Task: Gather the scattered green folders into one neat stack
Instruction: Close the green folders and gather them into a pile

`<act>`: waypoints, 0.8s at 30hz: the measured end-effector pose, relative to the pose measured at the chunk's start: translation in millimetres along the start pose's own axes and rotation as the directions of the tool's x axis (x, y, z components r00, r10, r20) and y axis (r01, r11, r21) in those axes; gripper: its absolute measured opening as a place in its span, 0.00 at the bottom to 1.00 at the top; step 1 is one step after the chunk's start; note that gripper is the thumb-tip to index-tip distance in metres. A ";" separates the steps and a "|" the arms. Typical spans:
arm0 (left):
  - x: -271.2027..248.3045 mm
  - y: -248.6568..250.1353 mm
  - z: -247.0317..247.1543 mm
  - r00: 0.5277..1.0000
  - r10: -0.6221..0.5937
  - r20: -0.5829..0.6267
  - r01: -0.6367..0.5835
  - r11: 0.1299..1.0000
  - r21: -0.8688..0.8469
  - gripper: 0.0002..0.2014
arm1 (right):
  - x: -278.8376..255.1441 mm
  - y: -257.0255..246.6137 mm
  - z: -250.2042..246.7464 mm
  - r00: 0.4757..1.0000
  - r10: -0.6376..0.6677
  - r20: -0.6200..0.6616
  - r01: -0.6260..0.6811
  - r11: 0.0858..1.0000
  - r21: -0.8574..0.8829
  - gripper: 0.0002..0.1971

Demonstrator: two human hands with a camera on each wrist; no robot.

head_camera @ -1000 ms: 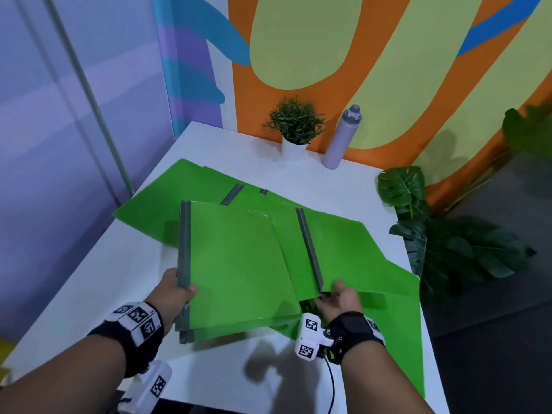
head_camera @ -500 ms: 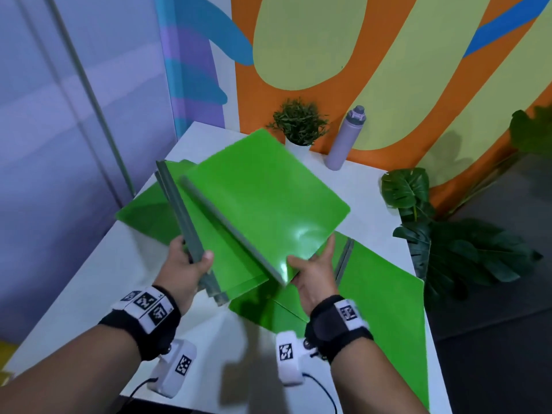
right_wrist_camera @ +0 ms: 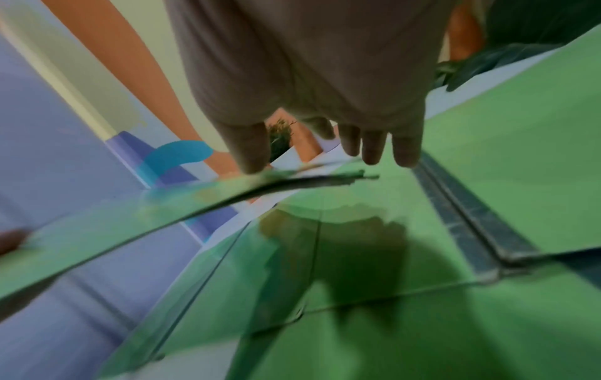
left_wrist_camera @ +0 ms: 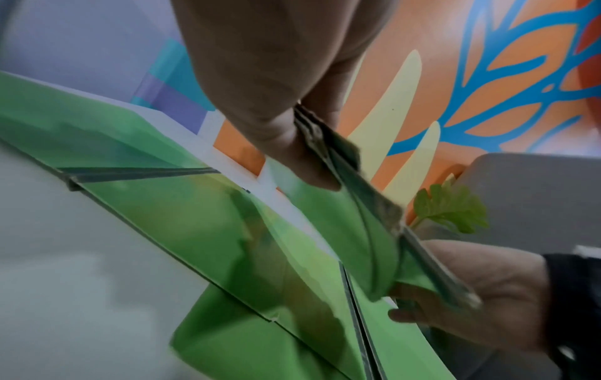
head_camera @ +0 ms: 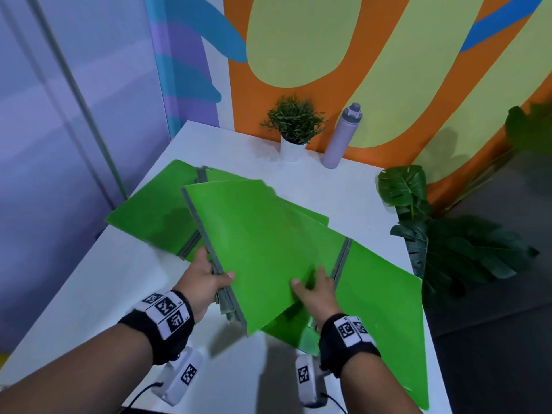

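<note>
My left hand (head_camera: 209,279) grips the grey spines of a bundle of green folders (head_camera: 263,240), held tilted just above the white table (head_camera: 89,294). In the left wrist view my thumb and fingers (left_wrist_camera: 276,133) pinch those spines (left_wrist_camera: 344,164). My right hand (head_camera: 313,289) holds the bundle's near right edge, thumb on top and fingers underneath. The right wrist view shows that thumb (right_wrist_camera: 250,154) on the bent folder edge (right_wrist_camera: 130,218). One open green folder (head_camera: 382,309) lies flat on the right. Another open folder (head_camera: 155,210) lies at the back left, partly under the bundle.
A small potted plant (head_camera: 294,130) and a lilac bottle (head_camera: 340,135) stand at the table's far edge by the painted wall. Large dark leaves (head_camera: 403,186) rise beside the right edge. A glass partition runs along the left side.
The folder that my right hand held raised and tilted has come down onto the bundle in my left hand. Their spines now lie together, and the bundle sits lower over the table.
</note>
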State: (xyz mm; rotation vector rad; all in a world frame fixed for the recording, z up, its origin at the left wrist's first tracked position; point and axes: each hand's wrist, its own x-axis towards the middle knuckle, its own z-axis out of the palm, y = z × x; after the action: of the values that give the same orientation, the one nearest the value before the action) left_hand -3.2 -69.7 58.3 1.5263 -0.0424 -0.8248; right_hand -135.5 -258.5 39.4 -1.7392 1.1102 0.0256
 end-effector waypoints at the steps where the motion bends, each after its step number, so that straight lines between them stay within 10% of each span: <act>1: 0.6 0.7 0.4 0.998 -0.013 0.062 0.012 1.000 0.016 0.25 | 6.5 0.9 -8.0 0.999 -0.002 -0.032 0.003 0.999 0.035 0.46; 10: 32.2 -19.2 5.2 0.970 -0.049 0.240 -0.098 0.822 0.561 0.25 | 30.3 46.2 -44.0 0.968 0.248 -0.044 -0.211 0.892 0.399 0.32; 18: 74.4 -47.3 -9.0 0.985 -0.151 0.079 -0.064 0.101 0.993 0.34 | 28.4 73.0 -59.4 0.918 0.363 -0.157 -0.258 0.850 0.460 0.27; 24: 61.6 -68.2 -24.9 0.986 -0.122 0.110 -0.129 -0.157 0.979 0.30 | 25.5 71.3 -72.3 0.919 0.350 -0.181 -0.229 0.848 0.478 0.27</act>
State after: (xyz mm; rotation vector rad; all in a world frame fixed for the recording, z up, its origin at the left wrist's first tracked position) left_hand 24.7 -67.7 -32.7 2.9908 -1.1469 -0.9129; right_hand -202.4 -333.0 8.9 -1.1672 1.4414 -0.2632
